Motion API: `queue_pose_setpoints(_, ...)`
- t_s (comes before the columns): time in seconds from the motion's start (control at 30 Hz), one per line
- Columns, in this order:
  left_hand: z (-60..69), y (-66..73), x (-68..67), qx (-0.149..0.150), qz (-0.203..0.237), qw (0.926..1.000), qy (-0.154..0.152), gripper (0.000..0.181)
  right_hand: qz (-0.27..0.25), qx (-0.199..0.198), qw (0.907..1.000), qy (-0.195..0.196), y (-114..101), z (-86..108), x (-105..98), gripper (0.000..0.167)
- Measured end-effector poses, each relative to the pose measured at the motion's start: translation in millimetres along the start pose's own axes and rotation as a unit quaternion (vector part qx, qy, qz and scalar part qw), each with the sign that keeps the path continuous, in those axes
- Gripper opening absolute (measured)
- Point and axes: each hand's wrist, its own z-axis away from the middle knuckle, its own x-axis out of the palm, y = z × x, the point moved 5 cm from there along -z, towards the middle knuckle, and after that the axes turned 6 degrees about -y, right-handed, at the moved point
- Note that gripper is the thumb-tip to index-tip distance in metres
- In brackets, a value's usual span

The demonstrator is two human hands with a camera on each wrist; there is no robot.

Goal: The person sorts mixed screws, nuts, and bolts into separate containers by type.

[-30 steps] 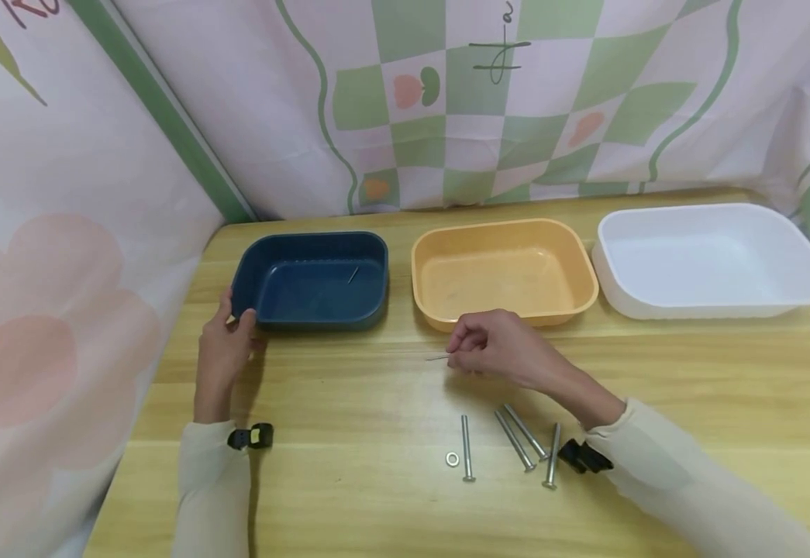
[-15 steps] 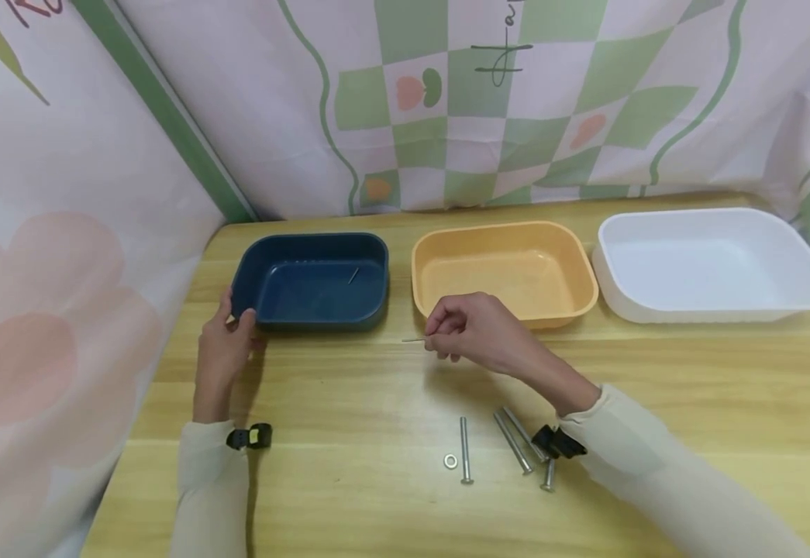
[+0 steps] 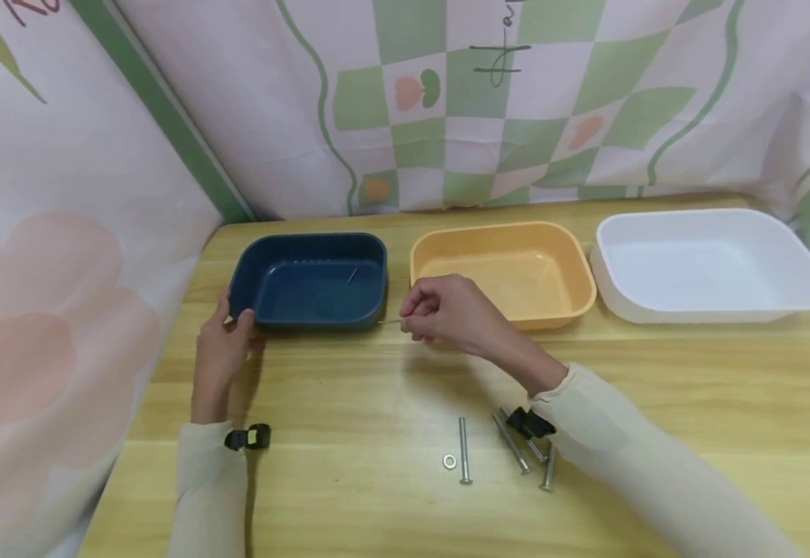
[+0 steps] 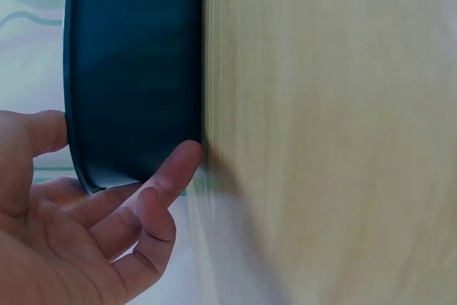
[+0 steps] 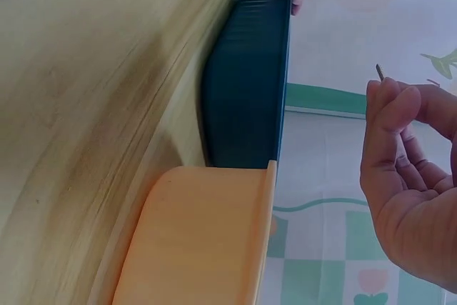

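My right hand [image 3: 449, 314] pinches a thin screw [image 3: 390, 321] between thumb and fingertips. It hovers by the near left corner of the orange bin [image 3: 502, 316], and the screw points left towards the dark blue bin [image 3: 310, 325]. In the right wrist view, the screw's tip [image 5: 380, 72] sticks out past the fingertips and seems threaded. My left hand [image 3: 223, 353] holds the blue bin's near left corner; in the left wrist view, the thumb touches the rim and other fingers lie along the wall [image 4: 136, 69]. A small thin metal piece [image 3: 352, 276] lies inside the blue bin.
A white bin [image 3: 711, 316] stands at the right of the row. Several long bolts [image 3: 463, 449] and a washer [image 3: 449, 462] lie on the wooden table [image 3: 335, 496] in front, some partly under the right wrist camera [image 3: 530, 423]. A printed curtain [image 3: 474, 139] hangs behind.
My right hand has moved left and away from me, carrying the screw from in front of the orange bin to beside the blue bin. The left hand has stayed at the corner.
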Motion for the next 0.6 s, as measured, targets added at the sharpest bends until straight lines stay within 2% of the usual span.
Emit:
queue_pose_setpoints(0.2, 0.7, -1.0, -0.3, 0.003, -0.008, 1.0, 0.0, 0.067, 0.001, 0.002, 1.0, -0.001, -3.2, -10.0, 3.3, 0.004)
queue_pose_setpoints(0.4, -2.4, -2.4, 1.3, 0.008, -0.001, 1.0, -0.004, 0.067, 0.027, 0.014, 0.9995, 0.004, -4.9, -21.4, 6.0, 0.003)
queue_pose_setpoints(0.6, -3.9, -1.9, 1.0, 0.008, 0.008, 0.9999, 0.004, 0.066, 0.026, 0.015, 0.9995, 0.008, -6.7, -36.9, 10.5, 0.003)
